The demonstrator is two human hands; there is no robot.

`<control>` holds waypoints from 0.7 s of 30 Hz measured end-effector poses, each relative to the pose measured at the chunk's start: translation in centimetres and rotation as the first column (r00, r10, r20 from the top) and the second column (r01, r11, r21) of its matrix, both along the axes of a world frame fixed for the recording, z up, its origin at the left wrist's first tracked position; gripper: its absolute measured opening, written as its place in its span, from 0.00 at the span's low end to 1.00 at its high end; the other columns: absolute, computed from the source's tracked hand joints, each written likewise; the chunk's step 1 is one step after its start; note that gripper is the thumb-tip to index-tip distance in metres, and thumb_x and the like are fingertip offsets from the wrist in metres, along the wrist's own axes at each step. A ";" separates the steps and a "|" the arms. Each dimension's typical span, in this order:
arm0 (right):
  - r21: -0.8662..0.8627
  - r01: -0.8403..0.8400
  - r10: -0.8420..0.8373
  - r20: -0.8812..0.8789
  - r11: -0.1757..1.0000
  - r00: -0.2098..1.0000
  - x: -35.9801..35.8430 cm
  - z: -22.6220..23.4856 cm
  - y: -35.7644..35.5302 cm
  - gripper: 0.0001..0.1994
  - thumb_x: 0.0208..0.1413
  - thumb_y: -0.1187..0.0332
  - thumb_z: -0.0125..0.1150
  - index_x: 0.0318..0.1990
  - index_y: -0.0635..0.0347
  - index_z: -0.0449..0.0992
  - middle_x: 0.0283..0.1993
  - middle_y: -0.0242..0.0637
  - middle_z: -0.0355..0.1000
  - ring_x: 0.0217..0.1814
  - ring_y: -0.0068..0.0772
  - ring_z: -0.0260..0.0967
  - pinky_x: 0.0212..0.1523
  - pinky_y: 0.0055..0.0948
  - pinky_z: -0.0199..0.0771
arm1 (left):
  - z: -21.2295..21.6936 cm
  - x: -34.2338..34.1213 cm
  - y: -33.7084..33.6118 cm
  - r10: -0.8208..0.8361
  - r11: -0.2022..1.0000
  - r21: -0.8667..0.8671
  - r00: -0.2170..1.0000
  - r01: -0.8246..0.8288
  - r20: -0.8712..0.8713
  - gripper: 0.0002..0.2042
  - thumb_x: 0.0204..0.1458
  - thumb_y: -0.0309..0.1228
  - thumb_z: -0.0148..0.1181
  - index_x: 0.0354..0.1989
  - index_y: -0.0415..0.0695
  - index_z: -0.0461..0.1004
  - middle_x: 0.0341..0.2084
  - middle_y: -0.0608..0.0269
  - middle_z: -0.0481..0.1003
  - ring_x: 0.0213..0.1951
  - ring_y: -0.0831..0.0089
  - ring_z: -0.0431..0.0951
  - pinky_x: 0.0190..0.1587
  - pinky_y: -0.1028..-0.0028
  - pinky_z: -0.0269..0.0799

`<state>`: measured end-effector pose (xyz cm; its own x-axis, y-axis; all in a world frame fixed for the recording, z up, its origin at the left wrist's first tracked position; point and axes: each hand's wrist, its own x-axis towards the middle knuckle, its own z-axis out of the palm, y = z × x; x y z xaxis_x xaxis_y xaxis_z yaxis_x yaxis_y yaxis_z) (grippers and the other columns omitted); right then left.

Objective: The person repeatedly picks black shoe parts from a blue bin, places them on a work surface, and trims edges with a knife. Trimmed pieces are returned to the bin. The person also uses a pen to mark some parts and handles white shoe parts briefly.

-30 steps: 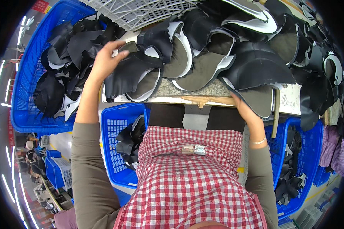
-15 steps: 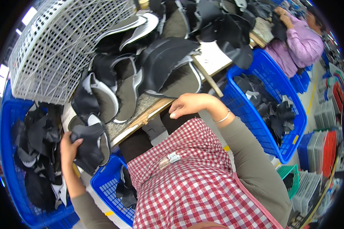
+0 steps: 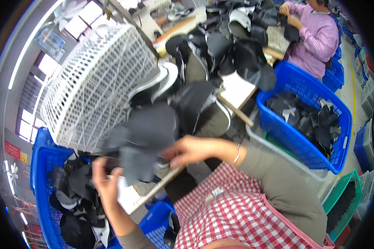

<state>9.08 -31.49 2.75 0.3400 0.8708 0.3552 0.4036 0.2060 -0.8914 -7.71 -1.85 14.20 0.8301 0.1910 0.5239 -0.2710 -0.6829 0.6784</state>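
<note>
A blurred black shoe upper [image 3: 143, 128], with a greyish flap hanging down, is above the near left end of the table. My right hand [image 3: 195, 150] has its curled fingers at the upper's right edge, seemingly gripping it. My left hand [image 3: 107, 182] is at the lower left edge, thumb and fingers apart; whether it touches the upper is blurred. Just beyond the right hand lies another black upper [image 3: 193, 101] with a grey-brown lining and white rim. More black and white uppers [image 3: 195, 66] are heaped farther along the table.
A white plastic basket [image 3: 91, 83] leans at the table's far left. Blue crates [image 3: 39, 178] of black pieces stand left, under the table and right, the right blue crate [image 3: 305, 143] largest. A wooden stick [image 3: 237, 110] juts from the table edge. A co-worker [image 3: 313, 37] handles a black piece at far right.
My left hand has moved right and inward, and the upper it held is now raised over the table between both hands. My right hand has come down to the upper. The view has shifted.
</note>
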 end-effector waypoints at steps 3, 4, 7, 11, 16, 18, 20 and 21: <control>0.061 -0.037 0.050 -0.241 0.997 0.969 -2.3 -3.0 1.2 0.22 0.61 0.66 0.70 0.61 0.61 0.75 0.52 0.35 0.79 0.52 0.27 0.74 0.56 0.31 0.76 | -4.4 2.7 -4.3 0.042 0.852 0.523 0.997 -0.006 -0.057 0.20 0.45 0.22 0.72 0.48 0.40 0.75 0.39 0.53 0.74 0.47 0.52 0.73 0.55 0.59 0.66; -0.004 -0.065 0.060 -0.335 0.998 0.940 -2.7 -4.0 1.3 0.22 0.60 0.67 0.70 0.61 0.61 0.75 0.52 0.35 0.78 0.52 0.28 0.73 0.56 0.31 0.76 | -5.2 2.7 -5.5 0.154 0.794 0.606 0.980 -0.046 -0.129 0.20 0.48 0.22 0.69 0.50 0.38 0.72 0.40 0.48 0.73 0.49 0.47 0.72 0.57 0.55 0.63; 0.047 -0.083 0.092 -0.267 0.995 0.959 -2.8 -6.9 1.0 0.22 0.60 0.69 0.70 0.61 0.62 0.74 0.55 0.38 0.78 0.54 0.29 0.74 0.56 0.32 0.76 | -6.2 0.8 -8.1 0.409 0.682 0.704 0.901 -0.198 -0.142 0.20 0.53 0.25 0.65 0.53 0.36 0.69 0.47 0.45 0.72 0.52 0.45 0.72 0.55 0.52 0.64; 0.020 0.000 0.002 -0.100 1.000 0.995 -2.5 -9.7 0.6 0.23 0.59 0.66 0.69 0.61 0.58 0.75 0.57 0.45 0.78 0.58 0.36 0.77 0.56 0.34 0.77 | -7.5 -1.6 -9.7 0.400 0.826 0.500 0.896 -0.260 -0.195 0.21 0.49 0.18 0.66 0.53 0.34 0.72 0.46 0.45 0.73 0.52 0.42 0.72 0.55 0.53 0.68; -0.261 0.196 -0.191 0.045 0.945 0.980 -2.9 -8.8 -0.1 0.15 0.62 0.60 0.63 0.53 0.55 0.80 0.40 0.43 0.83 0.43 0.40 0.83 0.44 0.37 0.81 | -9.6 -1.5 -10.8 0.121 0.986 0.139 0.963 -0.088 -0.243 0.18 0.51 0.13 0.64 0.51 0.36 0.76 0.46 0.53 0.74 0.44 0.64 0.81 0.44 0.69 0.79; -0.491 -0.003 -0.108 -0.198 0.871 0.974 -2.8 -7.0 -0.8 0.16 0.65 0.56 0.54 0.37 0.58 0.82 0.24 0.35 0.80 0.29 0.32 0.82 0.34 0.32 0.80 | -9.6 -1.4 -11.1 0.132 0.989 0.089 0.966 -0.115 -0.221 0.19 0.49 0.11 0.65 0.50 0.35 0.77 0.48 0.54 0.73 0.45 0.66 0.81 0.44 0.73 0.80; -0.587 -0.169 -0.070 -0.363 0.792 0.929 -2.4 -4.9 -1.3 0.19 0.66 0.56 0.51 0.30 0.58 0.82 0.20 0.33 0.78 0.27 0.27 0.80 0.32 0.29 0.78 | -9.1 -1.5 -10.9 0.121 0.990 -0.040 0.969 -0.132 -0.215 0.20 0.46 0.10 0.67 0.49 0.35 0.78 0.50 0.49 0.72 0.46 0.60 0.80 0.42 0.70 0.82; -0.510 -0.229 0.007 -0.401 0.829 0.916 -2.2 -4.0 -1.5 0.20 0.65 0.58 0.52 0.27 0.59 0.82 0.20 0.31 0.77 0.22 0.23 0.75 0.28 0.28 0.73 | -8.8 -1.5 -10.7 0.126 0.990 -0.039 0.969 -0.137 -0.212 0.18 0.45 0.08 0.65 0.46 0.34 0.76 0.51 0.52 0.70 0.47 0.63 0.80 0.40 0.72 0.83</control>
<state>6.88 -32.96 -1.24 0.2285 0.9229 -0.3099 0.0296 -0.3248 -0.9453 -9.23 -12.51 5.41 0.8859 0.3283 0.3277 -0.0297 -0.6648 0.7464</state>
